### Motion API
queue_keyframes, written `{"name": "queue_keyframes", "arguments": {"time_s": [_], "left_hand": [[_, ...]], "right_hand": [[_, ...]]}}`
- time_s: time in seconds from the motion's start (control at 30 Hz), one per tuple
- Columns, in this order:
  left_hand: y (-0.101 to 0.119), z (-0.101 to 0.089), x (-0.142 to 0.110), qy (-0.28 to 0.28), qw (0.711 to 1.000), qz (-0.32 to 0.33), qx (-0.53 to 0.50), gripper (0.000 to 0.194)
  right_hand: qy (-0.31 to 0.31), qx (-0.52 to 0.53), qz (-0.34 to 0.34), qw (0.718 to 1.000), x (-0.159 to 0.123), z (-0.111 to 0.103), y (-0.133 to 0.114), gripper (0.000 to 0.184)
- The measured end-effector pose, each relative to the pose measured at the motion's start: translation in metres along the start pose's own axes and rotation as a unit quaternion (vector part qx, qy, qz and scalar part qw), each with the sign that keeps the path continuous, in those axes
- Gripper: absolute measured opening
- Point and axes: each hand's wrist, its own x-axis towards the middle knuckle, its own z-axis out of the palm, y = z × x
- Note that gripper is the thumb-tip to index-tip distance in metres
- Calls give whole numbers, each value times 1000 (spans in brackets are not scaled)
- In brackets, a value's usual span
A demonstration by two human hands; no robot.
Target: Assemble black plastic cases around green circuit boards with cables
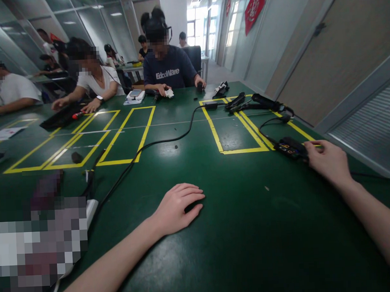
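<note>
My left hand (pixel 180 209) rests on the green table (pixel 231 239), palm down, fingers stretched out and slightly bent, with nothing in it. Over at the right table edge, my right hand (pixel 328 159) has its fingers closed on the near right end of a small black device (pixel 291 148) with orange and light marks on top. Its fingertips are partly hidden behind the hand. A thin cable runs from the device's far side toward a black headset-like frame (pixel 266 102) with straps. Another black cable (pixel 162 142) crosses the table to a small inline box (pixel 211 105).
Yellow tape rectangles (pixel 245 151) mark the tabletop. Across the table a co-worker (pixel 166 69) handles a white piece and a dark object. Another person (pixel 95 79) reaches toward a black tray (pixel 61 117). A blurred-out object (pixel 53 242) lies at the lower left.
</note>
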Motion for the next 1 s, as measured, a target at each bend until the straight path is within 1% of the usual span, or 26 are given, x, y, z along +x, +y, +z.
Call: {"name": "queue_keyframes", "arguments": {"time_s": [0.13, 0.3, 0.53, 0.67, 0.77, 0.83, 0.87, 0.9, 0.97, 1.0], "left_hand": [[0, 0, -1, -5, 1000, -5, -1, 22], [-1, 0, -1, -7, 1000, -6, -1, 22], [0, -1, -1, -11, 1000, -10, -5, 20], [-1, -1, -1, -12, 1000, -10, -3, 20], [-2, -1, -1, -10, 1000, -8, -3, 20], [-2, -1, -1, -9, 1000, -7, -4, 19], [-2, 0, -1, -8, 1000, -7, -4, 19], [-2, 0, -1, -7, 1000, -7, -4, 19], [-1, -1, -1, -5, 1000, -7, -3, 18], [-1, -1, -1, -5, 1000, -6, -3, 18]], "right_hand": [[-44, 36, 57, 997, -3, -5, -5, 38], [-67, 80, 65, 992, -8, -14, -11, 43], [-21, 71, 48, 996, -11, -14, -15, 38], [13, 61, 42, 997, -11, -16, -17, 27], [5, 14, 37, 999, -13, -20, -15, 21], [4, -24, 20, 1000, -16, -24, -14, 22], [16, -34, 3, 999, -18, -27, -15, 24], [31, -33, -18, 999, -21, -31, -17, 25], [50, 10, -51, 997, -33, -41, -28, 30], [39, 54, -58, 996, -42, -47, -36, 34]]}}
